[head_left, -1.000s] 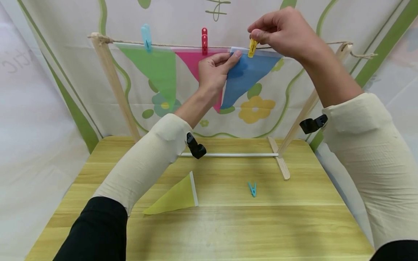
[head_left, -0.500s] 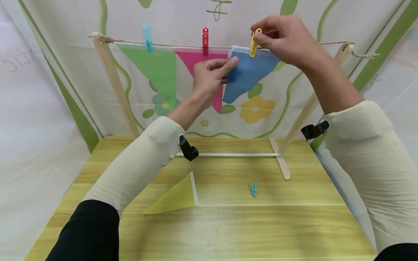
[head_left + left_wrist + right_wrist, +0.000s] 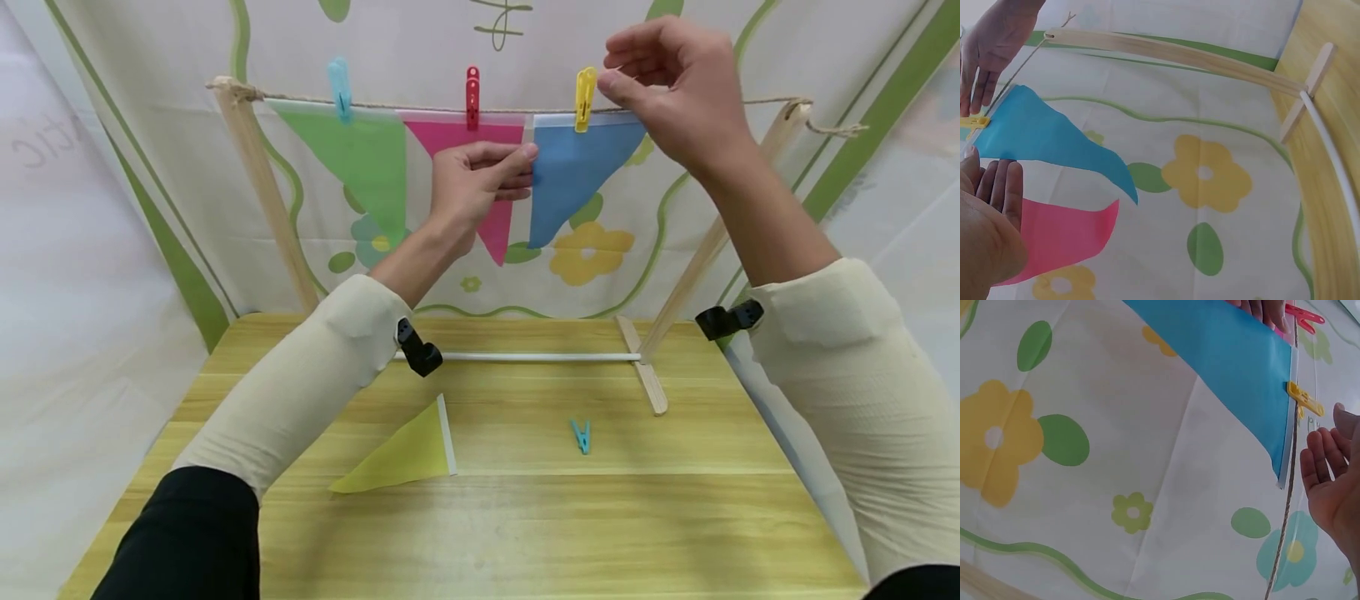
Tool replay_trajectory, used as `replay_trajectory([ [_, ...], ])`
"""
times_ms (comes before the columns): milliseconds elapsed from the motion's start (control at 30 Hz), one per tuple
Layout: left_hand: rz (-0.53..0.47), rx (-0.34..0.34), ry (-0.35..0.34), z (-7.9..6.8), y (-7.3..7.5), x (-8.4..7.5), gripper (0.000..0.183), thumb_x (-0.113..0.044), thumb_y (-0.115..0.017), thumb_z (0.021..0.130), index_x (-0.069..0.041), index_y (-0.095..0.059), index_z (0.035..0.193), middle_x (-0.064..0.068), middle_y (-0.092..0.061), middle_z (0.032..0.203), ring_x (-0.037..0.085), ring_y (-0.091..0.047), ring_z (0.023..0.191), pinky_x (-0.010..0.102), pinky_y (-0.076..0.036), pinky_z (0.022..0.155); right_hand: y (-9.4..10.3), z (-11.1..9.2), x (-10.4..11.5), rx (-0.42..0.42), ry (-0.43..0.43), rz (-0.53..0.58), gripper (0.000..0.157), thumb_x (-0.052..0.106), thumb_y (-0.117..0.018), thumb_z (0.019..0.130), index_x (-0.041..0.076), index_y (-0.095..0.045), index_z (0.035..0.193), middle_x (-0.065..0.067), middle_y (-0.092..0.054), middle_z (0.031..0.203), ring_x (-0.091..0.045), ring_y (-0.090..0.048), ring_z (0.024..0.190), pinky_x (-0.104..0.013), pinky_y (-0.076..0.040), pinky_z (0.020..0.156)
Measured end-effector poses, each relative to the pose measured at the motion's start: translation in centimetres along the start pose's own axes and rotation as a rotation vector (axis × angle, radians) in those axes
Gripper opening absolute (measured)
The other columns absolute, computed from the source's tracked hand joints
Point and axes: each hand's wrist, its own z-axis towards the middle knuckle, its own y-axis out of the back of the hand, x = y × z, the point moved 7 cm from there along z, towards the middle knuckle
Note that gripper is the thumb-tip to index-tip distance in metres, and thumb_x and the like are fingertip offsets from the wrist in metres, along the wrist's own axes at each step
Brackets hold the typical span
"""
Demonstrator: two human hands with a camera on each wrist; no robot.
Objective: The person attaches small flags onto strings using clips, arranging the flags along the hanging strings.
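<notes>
A blue pennant [image 3: 577, 175] hangs from the twine [image 3: 686, 104], held by a yellow clothespin [image 3: 585, 100]. My right hand [image 3: 686, 100] is just right of that clothespin, its fingers apart from it and holding nothing; the right wrist view shows a gap between fingers and clothespin [image 3: 1304, 399]. At the blue pennant's left edge is my left hand [image 3: 480, 183], in front of a pink pennant [image 3: 495, 233] and partly hiding it. Its fingers look straight in the left wrist view; whether they touch the blue pennant I cannot tell. A red clothespin [image 3: 472, 98] holds the pink pennant.
Left on the twine, a light blue clothespin [image 3: 340, 90] holds a green pennant [image 3: 360, 158]. Wooden posts [image 3: 262, 192] carry the twine, with a white rod [image 3: 540, 357] low between them. A yellow pennant [image 3: 405, 454] and a small blue clothespin [image 3: 581, 437] lie on the table [image 3: 525, 533].
My right hand has let go of the yellow clothespin and moved slightly right. My left hand has come off the blue pennant's top corner, moving left and down. The blue pennant now hangs straighter.
</notes>
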Motion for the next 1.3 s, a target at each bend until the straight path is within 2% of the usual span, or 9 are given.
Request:
replay_trajectory([
  [133, -0.004, 0.002, -0.001, -0.2, 0.6, 0.1, 0.023, -0.017, -0.088, 0.101, -0.002, -0.087, 0.117, 0.013, -0.087, 0.101, 0.022, -0.087, 0.088, 0.039, -0.073, 0.089, 0.0, -0.8, 0.0, -0.038, 0.038, 0.034, 0.03, 0.016, -0.082, 0.105, 0.001, -0.08, 0.131, 0.024, -0.073, 0.109, -0.002, -0.071, 0.1, -0.014, -0.058, 0.098],
  [300, -0.008, -0.023, 0.01, -0.5, 1.7, 0.5, 0.021, -0.019, -0.088, 0.101, -0.002, -0.087, 0.114, 0.013, -0.086, 0.099, 0.022, -0.087, 0.087, 0.038, -0.073, 0.088, -0.3, -1.9, -0.3, -0.047, 0.103, 0.072, 0.025, 0.01, -0.082, 0.104, -0.003, -0.081, 0.126, 0.027, -0.073, 0.106, -0.001, -0.072, 0.096, -0.014, -0.059, 0.094],
  [467, -0.032, -0.024, 0.026, -0.9, 2.3, 1.1, 0.02, -0.019, -0.087, 0.101, -0.001, -0.087, 0.111, 0.012, -0.086, 0.096, 0.021, -0.086, 0.084, 0.039, -0.073, 0.088, -0.1, -3.1, -1.1, -0.08, 0.175, 0.144, 0.024, 0.002, -0.081, 0.103, -0.009, -0.08, 0.123, 0.025, -0.075, 0.105, -0.004, -0.074, 0.095, -0.016, -0.06, 0.091],
  [667, -0.04, -0.013, 0.027, -1.8, 2.6, 1.4, 0.018, -0.018, -0.086, 0.102, -0.002, -0.087, 0.111, 0.01, -0.086, 0.094, 0.02, -0.086, 0.083, 0.038, -0.073, 0.086, 0.2, -4.4, -2.4, -0.16, 0.137, 0.194, 0.023, -0.003, -0.081, 0.099, -0.006, -0.081, 0.122, 0.018, -0.078, 0.104, -0.006, -0.074, 0.095, -0.017, -0.06, 0.089],
  [800, -0.024, 0.006, 0.027, -2.5, 2.8, 1.8, 0.018, -0.018, -0.086, 0.103, -0.002, -0.087, 0.111, 0.008, -0.086, 0.093, 0.019, -0.086, 0.083, 0.037, -0.073, 0.086, 0.2, -5.6, -2.9, -0.161, 0.129, 0.21, 0.02, -0.004, -0.08, 0.099, -0.008, -0.082, 0.119, 0.02, -0.079, 0.102, -0.006, -0.074, 0.093, -0.017, -0.06, 0.086],
  [967, 0.001, 0.025, 0.042, -3.5, 3.1, 2.8, 0.019, -0.02, -0.086, 0.103, -0.003, -0.088, 0.111, 0.007, -0.086, 0.091, 0.019, -0.085, 0.081, 0.037, -0.073, 0.085, -0.5, -7.3, -3.8, -0.131, 0.101, 0.187, 0.021, -0.001, -0.08, 0.101, -0.009, -0.081, 0.12, 0.024, -0.078, 0.103, -0.005, -0.073, 0.094, -0.018, -0.059, 0.086],
  [1300, 0.063, 0.072, 0.082, -5.7, 3.9, 5.6, 0.013, -0.016, -0.085, 0.104, -0.003, -0.087, 0.107, 0.004, -0.086, 0.088, 0.018, -0.085, 0.078, 0.038, -0.073, 0.08, -2.6, -10.7, -6.6, -0.042, -0.025, 0.115, 0.019, 0.005, -0.082, 0.102, -0.001, -0.084, 0.119, 0.029, -0.075, 0.101, 0.003, -0.071, 0.091, -0.012, -0.056, 0.081],
])
